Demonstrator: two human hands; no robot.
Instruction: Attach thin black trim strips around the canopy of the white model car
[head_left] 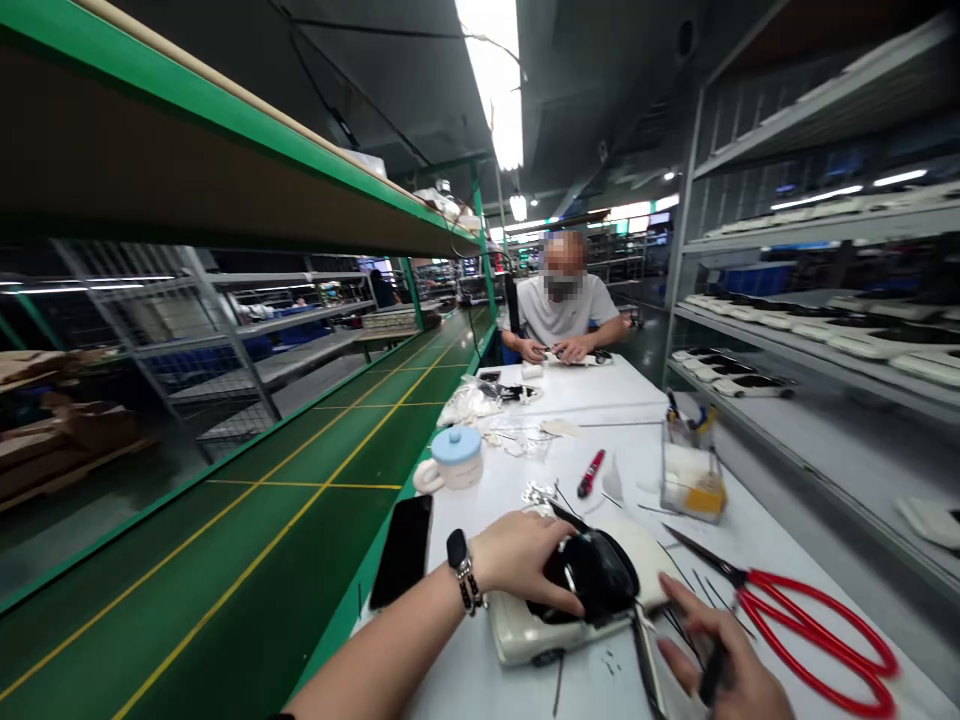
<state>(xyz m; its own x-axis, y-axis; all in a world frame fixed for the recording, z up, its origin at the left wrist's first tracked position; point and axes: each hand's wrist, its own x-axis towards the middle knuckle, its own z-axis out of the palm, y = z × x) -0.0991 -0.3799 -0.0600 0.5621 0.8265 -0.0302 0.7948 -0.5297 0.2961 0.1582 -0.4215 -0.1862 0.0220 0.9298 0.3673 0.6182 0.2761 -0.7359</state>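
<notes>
A cream model car with a black, glossy cabin lies on the white table in front of me. My left hand, with a watch and beaded bracelet at the wrist, grips the car around the cabin, thumb on the near side. My right hand is at the car's right end, its fingers curled around a dark slim object whose kind I cannot make out. Between the right hand and the car, a black strip runs down toward the table's near edge. Red-handled scissors lie to the right.
A black phone and a blue-lidded mug stand on the left. Beyond the car are a red cutter and a clear box. A co-worker sits opposite. Racks of car bodies line the right; a green conveyor runs left.
</notes>
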